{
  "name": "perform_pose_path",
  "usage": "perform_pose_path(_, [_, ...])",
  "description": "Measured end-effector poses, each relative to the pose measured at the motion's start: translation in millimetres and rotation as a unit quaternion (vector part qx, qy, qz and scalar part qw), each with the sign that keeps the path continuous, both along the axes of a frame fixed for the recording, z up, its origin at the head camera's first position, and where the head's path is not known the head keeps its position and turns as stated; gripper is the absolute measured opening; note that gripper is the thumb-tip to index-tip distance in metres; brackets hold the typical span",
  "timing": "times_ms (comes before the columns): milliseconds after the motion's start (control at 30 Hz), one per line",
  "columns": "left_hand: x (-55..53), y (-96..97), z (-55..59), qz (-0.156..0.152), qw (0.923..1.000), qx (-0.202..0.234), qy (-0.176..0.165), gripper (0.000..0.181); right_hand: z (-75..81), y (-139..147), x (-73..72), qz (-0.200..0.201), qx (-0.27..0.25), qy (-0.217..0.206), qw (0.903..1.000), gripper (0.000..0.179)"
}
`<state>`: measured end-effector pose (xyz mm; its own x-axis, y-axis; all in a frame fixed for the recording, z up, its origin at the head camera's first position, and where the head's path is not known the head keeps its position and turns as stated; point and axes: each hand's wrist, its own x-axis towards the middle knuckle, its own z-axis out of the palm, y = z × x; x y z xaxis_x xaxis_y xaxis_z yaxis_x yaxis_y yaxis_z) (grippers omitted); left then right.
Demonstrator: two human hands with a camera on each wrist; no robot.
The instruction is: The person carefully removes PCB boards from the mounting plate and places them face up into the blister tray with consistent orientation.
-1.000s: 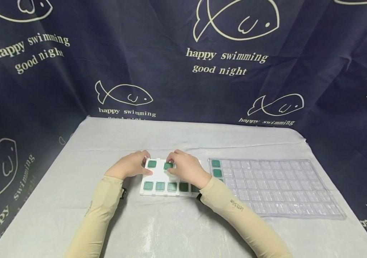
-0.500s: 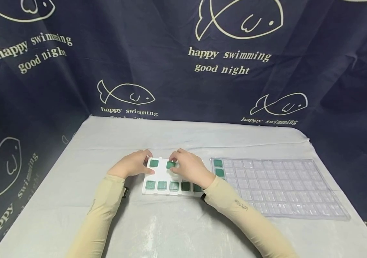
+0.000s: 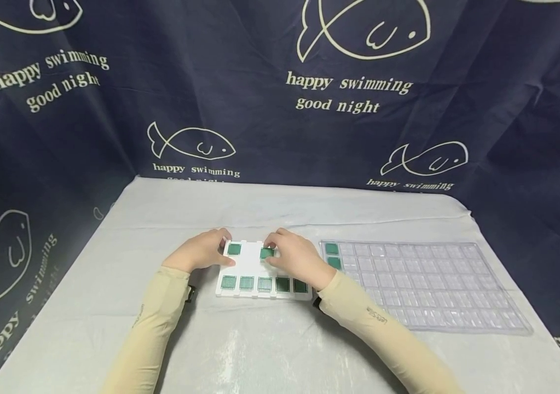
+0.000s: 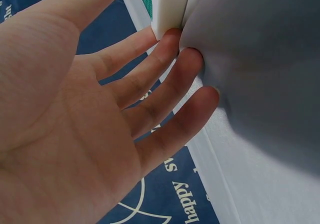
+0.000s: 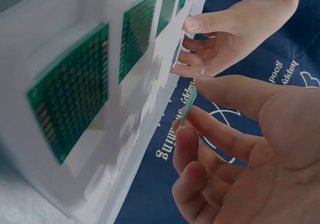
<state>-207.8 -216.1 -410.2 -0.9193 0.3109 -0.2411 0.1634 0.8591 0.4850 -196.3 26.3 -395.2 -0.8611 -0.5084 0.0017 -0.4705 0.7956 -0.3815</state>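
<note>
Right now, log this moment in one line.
left hand: holds white tray | right hand: pinches green board | clear tray: right of white tray

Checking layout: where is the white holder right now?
In the head view, the white holder is on the table, left of the clear tray, the left hand gripping its left end.

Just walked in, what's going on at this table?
A person's right hand pinches a small green board over a white holder, whose left end the left hand holds. Five more boards sit along the holder's near side. To the right lies a clear compartment tray, with green boards visible in its left column.
</note>
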Motion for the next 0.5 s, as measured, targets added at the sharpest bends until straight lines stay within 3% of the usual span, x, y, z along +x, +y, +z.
perform_pose_path(500, [-0.4,-0.2,-1.7,-0.003,1.0,-0.008,0.003,0.054,3.2,19,11.2,-0.008,0.009,0.0,0.9999,0.031])
